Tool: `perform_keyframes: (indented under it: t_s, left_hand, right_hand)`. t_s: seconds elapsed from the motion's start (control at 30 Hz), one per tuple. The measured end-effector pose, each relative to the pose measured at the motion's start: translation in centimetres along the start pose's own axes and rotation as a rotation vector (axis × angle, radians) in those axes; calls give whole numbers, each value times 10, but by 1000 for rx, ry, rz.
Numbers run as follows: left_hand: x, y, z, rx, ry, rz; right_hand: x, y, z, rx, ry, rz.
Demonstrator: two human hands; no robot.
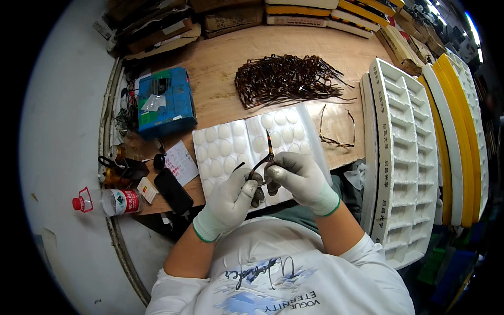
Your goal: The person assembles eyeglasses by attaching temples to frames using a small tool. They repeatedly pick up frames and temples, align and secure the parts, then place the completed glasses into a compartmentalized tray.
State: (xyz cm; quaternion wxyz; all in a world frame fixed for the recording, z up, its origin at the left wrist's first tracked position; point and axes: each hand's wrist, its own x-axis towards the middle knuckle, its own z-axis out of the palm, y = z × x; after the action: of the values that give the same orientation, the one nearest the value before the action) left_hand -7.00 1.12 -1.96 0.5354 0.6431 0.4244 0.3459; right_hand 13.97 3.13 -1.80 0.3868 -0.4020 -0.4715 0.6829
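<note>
Both my hands wear white work gloves with darkened fingertips. My left hand (228, 199) and my right hand (302, 181) pinch a tortoiseshell eyeglass frame (270, 143) between them, one temple pointing up and away. My fingers cover much of its front, so I cannot tell whether lenses sit in it. Below the hands lies a white sheet (316, 137) holding rows of pale oval lenses (224, 146). To the right of that sheet, another eyeglass frame (337, 142) rests on the table with its temples spread. Farther back is a large heap of tortoiseshell frames (286, 79).
A blue box-shaped device (168, 105) stands at the left, with a black phone (174, 191), handwritten paper (181, 163) and large plastic bottle (107, 201) nearer me. White compartment trays (401, 157) stand on edge at the right. Cardboard boxes (233, 20) line the back.
</note>
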Motion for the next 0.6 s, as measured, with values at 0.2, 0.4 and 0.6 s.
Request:
perform_keyframes:
  t_s: [0.2,0.4,0.6]
  left_hand:
    - [-8,3,-2,1,62,30]
    - [-10,7,4,243,172,231]
    - [-12,6,-1,-125,15,-16]
  right_hand:
    - [-6,-6,6,-91,2,15]
    - [-12,-17,14,-355,80,40]
    - [-18,-25,19,-364,97,61]
